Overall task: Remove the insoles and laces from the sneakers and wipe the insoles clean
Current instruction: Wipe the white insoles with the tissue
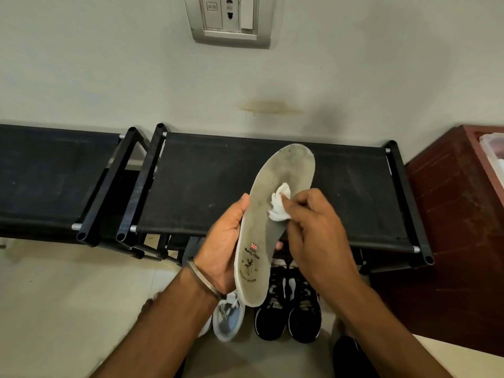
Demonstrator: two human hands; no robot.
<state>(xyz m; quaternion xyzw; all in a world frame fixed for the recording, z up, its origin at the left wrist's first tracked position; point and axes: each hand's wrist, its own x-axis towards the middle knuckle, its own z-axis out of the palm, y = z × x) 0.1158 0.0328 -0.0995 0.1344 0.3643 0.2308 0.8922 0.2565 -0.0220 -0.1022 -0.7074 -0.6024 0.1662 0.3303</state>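
A grey, dirt-marked insole point(283, 170) with a printed logo near its heel is held up in front of me, toe end pointing away. My left hand point(226, 241) grips its heel half from the left side, thumb on the top edge. My right hand point(308, 222) pinches a crumpled white tissue point(279, 204) and presses it on the middle of the insole. Below on the floor sits a white and grey sneaker point(227, 317), partly hidden by my left wrist.
A pair of black sneakers point(289, 309) stands on the floor beside the white one. Two black fabric-topped shoe racks point(201, 181) run along the wall behind. A dark red cabinet point(458, 219) stands at the right. A wall socket point(230, 19) is above.
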